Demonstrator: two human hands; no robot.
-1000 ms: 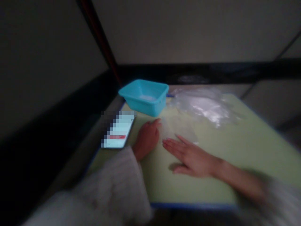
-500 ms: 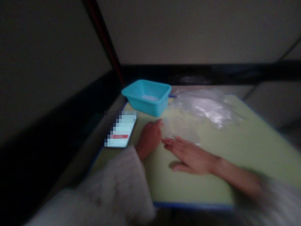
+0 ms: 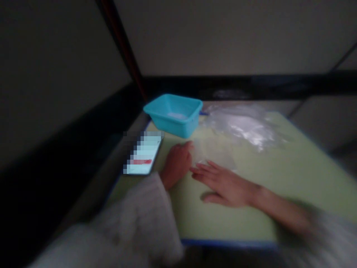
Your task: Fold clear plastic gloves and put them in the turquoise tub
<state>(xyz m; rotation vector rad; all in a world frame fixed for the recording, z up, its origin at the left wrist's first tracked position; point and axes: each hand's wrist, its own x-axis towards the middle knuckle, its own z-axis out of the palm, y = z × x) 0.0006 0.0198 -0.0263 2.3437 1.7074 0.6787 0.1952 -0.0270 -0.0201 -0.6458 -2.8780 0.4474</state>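
A thin clear plastic bag (image 3: pixel 219 150) lies flat on the yellow-green table (image 3: pixel 223 227) in front of me. My left hand (image 3: pixel 178 162) is closed at the bag's left edge, its fingertips on the film; the exact grip is blurred. Palm down, my right hand (image 3: pixel 223 184) has its fingers stretched out and its thumb apart. Its fingertips rest along the near edge of the bag, close to my left hand, and nothing is held in it.
A turquoise plastic basin (image 3: pixel 192 128) stands at the back left with something pale inside. To its right lies a heap of shiny clear plastic bags (image 3: pixel 245 124). A lit phone (image 3: pixel 142 158) rests by the left table edge. Walls rise behind and to the left.
My right hand has slid very slightly left along the near edge of the bag. My left hand stays in place.
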